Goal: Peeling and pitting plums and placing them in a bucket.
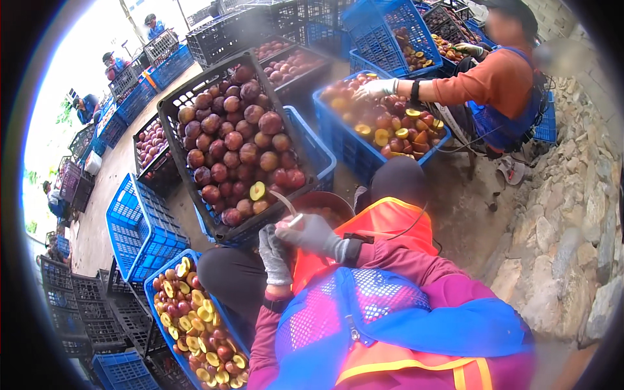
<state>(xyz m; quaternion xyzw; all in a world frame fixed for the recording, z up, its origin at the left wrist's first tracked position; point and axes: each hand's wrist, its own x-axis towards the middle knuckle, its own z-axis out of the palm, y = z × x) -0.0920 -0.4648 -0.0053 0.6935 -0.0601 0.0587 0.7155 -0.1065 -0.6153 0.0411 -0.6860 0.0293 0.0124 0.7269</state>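
In my gloved right hand (316, 236) is a small knife (284, 203) with a thin curved blade and a pale handle, its blade pointing up and away. My left hand (275, 255), in a grey glove, is close beside it with fingers curled; whatever they hold is hidden. Just beyond the hands, a black crate (170, 133) full of whole dark red plums (232, 140) sits tilted on a blue crate. One cut plum half (257, 190) with yellow flesh lies at its near edge. A reddish basin (333, 202) stands past my right hand, partly hidden.
A blue crate of halved plums (195, 318) stands at my left, beside an upended blue crate (140, 224). Ahead right, another blue crate (357, 153) holds cut plums, with a co-worker's gloved hand (377, 90) over it. A stone wall (552, 240) edges the right; crates are stacked behind.
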